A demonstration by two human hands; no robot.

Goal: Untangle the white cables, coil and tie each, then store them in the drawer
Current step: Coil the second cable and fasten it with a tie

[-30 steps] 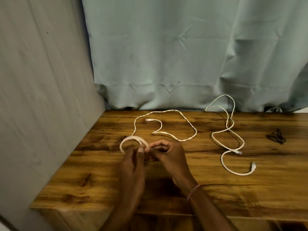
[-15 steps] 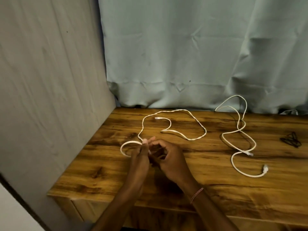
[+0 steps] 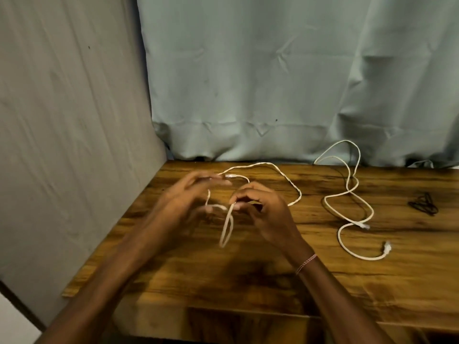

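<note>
Between the pinching fingertips of your right hand (image 3: 263, 214) sits the near white cable (image 3: 280, 170) — held at the neck of a narrow loop (image 3: 227, 232) that hangs below the grip toward the table (image 3: 248, 281). Beyond the pinch the rest of it lies slack on the wood, arcing away past your knuckles and curling back to a plug (image 3: 230, 175) a little beyond the grip. Your left hand (image 3: 183, 202) is beside the pinch with its fingers stretched out and holding nothing that I can make out; it is blurred, so whether its thumb brushes the strand I cannot tell. Judge this cable as light, limp and a little springy: it will carry no shape of its own, and a loop let go will likely flop open. So pinch where the turns cross, and take each new length close to the grip rather than far out, where it would drag the plug across the wood. Hold the strand itself, not the plug — the joint there looks like the weak spot. Well out from the grip on the right-hand side lies the second white cable (image 3: 347, 194), loose, both plugs showing, apart from the first. Farther out on that side are the black ties (image 3: 423, 207). Behind everything hangs a pale curtain (image 3: 273, 83). No drawer shows.
</note>
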